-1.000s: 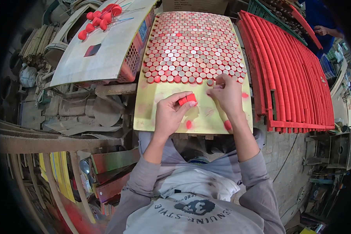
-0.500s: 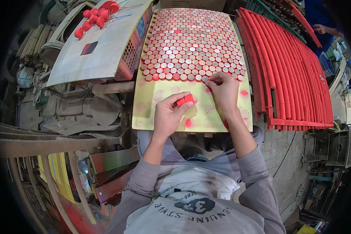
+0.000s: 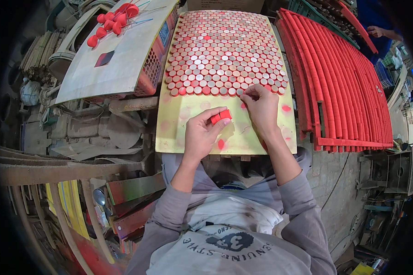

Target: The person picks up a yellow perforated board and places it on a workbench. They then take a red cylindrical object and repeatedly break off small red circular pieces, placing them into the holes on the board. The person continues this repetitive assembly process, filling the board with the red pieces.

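My left hand (image 3: 203, 133) is closed on a short stack of red discs (image 3: 221, 117), pinched between thumb and fingers above the yellow board (image 3: 174, 126). Rows of round discs (image 3: 225, 57), with pale tops and red sides, cover the far part of that board, packed side by side. At the front row, toward the right, my right hand (image 3: 263, 107) has its thumb and fingertips pinched together against the discs' edge. Whatever those fingers pinch is hidden by the hand. Red paint smudges (image 3: 221, 144) mark the bare near part of the board.
On the left, a pale panel (image 3: 96, 78) over crates bears red round-headed pieces on sticks (image 3: 117, 23) and a small dark square. A rack of red rods (image 3: 344, 87) stands close on the right. Another person's hand (image 3: 376, 32) shows at upper right. Wooden rails (image 3: 69, 172) run at lower left.
My left hand has shifted slightly right and tilted the stack of red discs. My right hand stays at the front row, its pinch moved slightly left.
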